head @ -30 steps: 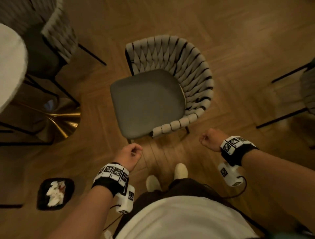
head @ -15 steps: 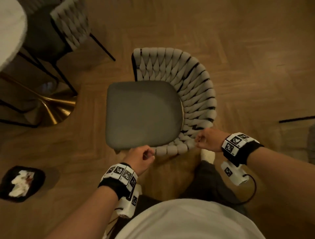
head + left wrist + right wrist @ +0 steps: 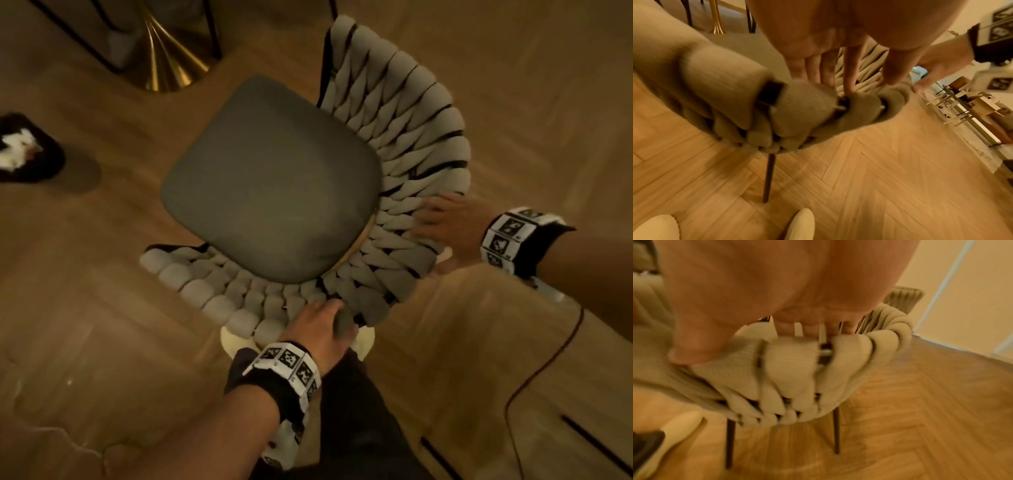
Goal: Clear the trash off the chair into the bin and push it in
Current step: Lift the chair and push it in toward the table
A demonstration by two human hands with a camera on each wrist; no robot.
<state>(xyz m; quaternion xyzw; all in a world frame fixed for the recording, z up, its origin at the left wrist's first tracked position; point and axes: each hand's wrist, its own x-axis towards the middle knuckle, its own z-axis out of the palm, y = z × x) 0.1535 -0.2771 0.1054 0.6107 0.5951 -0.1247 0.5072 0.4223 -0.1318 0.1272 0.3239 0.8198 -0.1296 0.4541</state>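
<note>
A chair with a bare grey seat cushion [image 3: 274, 178] and a woven beige backrest [image 3: 394, 113] stands right in front of me, its back turned toward me. My left hand [image 3: 320, 320] grips the near rim of the backrest [image 3: 803, 104], fingers [image 3: 847, 71] over the top and thumb beside a strap. My right hand [image 3: 445, 222] holds the rim further right, fingers spread over the inside, thumb [image 3: 688, 352] on the outside. A black bin [image 3: 30, 150] with white crumpled trash [image 3: 17, 147] in it sits on the floor at the far left. No trash shows on the seat.
A gold table base [image 3: 164, 61] and black chair legs [image 3: 102, 51] stand beyond the chair at the top left. My light shoes [image 3: 363, 339] are just under the backrest. A cable [image 3: 534, 370] hangs from my right wrist. Herringbone wood floor [image 3: 513, 102] lies all around.
Both hands went from loose fists beside the chair to holding its backrest rim. The chair has turned and sits closer to me; the bin now shows higher at the left.
</note>
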